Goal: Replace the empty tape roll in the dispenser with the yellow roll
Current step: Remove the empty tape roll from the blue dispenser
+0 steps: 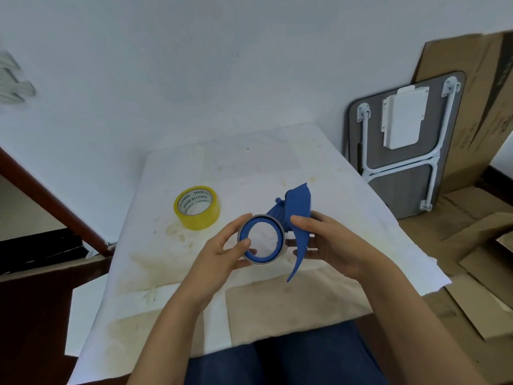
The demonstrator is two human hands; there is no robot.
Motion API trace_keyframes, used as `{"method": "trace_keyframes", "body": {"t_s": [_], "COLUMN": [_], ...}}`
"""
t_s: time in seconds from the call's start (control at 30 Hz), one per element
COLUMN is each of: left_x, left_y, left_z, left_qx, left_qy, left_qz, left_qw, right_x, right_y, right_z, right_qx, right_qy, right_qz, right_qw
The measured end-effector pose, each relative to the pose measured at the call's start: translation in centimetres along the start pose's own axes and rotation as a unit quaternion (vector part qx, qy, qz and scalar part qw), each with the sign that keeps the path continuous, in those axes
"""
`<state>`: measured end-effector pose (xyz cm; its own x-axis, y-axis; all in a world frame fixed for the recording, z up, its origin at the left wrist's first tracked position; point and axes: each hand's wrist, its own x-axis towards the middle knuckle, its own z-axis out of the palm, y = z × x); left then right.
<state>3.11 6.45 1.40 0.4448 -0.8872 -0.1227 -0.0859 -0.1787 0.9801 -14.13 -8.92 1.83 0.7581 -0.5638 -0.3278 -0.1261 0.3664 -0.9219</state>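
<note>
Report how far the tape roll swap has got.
Nothing looks finished yet. In hand: the right hand holds the blue plastic tape dispenser while the left hand grips the empty grey cardboard core on its hub. Left: pull the core off and fit the yellow tape roll, which lies untouched on the white paper-covered table.

"MADE IN CHINA", printed repeatedly round the inner core of the yellow roll point(197, 208).

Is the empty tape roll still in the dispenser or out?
In. The empty roll, a thin grey ring, sits around the blue dispenser hub, with the left hand gripping it.
</note>
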Motion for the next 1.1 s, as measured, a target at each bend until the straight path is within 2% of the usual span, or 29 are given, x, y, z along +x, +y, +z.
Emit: {"method": "trace_keyframes", "body": {"t_s": [0.1, 0.2, 0.3, 0.4, 0.5, 0.6, 0.7, 0.8, 0.97, 1.1], "left_x": [0.1, 0.3, 0.3, 0.3, 0.7, 1.2, 1.3, 1.6, 1.1, 1.3], "left_y": [0.1, 0.1, 0.1, 0.4, 0.4, 0.0, 0.1, -0.2, -0.5, -0.6], "left_z": [0.0, 0.5, 0.9, 1.5, 2.5, 3.2, 3.4, 3.2, 2.7, 0.7], "left_qx": [0.022, 0.062, 0.120, 0.264, 0.331, 0.318, 0.249, 0.224, 0.236, 0.249], "left_qy": [0.022, 0.041, 0.021, -0.040, -0.014, 0.064, 0.084, 0.095, 0.165, 0.214], "left_qz": [0.011, 0.028, 0.061, 0.116, 0.146, 0.145, 0.115, 0.122, 0.114, 0.115], "left_qw": [0.999, 0.997, 0.991, 0.957, 0.932, 0.935, 0.958, 0.962, 0.951, 0.938], "right_x": [-0.1, 0.0, -0.1, -0.2, -0.1, -0.1, -0.1, 0.1, 0.8, 1.3], "right_y": [-0.1, 0.0, 0.1, 0.2, 0.0, -0.1, 0.3, 0.9, 1.4, 1.5], "right_z": [0.3, 0.6, 0.9, 0.9, 1.1, 1.4, 1.5, 1.9, 2.2, 2.3], "right_qx": [0.004, 0.028, 0.045, 0.033, 0.026, 0.016, 0.026, 0.043, 0.011, 0.070], "right_qy": [-0.006, 0.020, 0.047, 0.066, 0.078, 0.081, 0.107, 0.140, 0.181, 0.194], "right_qz": [0.008, 0.001, -0.011, -0.033, -0.054, -0.060, -0.056, -0.053, -0.055, -0.056], "right_qw": [1.000, 0.999, 0.998, 0.997, 0.995, 0.995, 0.992, 0.988, 0.982, 0.977]}}
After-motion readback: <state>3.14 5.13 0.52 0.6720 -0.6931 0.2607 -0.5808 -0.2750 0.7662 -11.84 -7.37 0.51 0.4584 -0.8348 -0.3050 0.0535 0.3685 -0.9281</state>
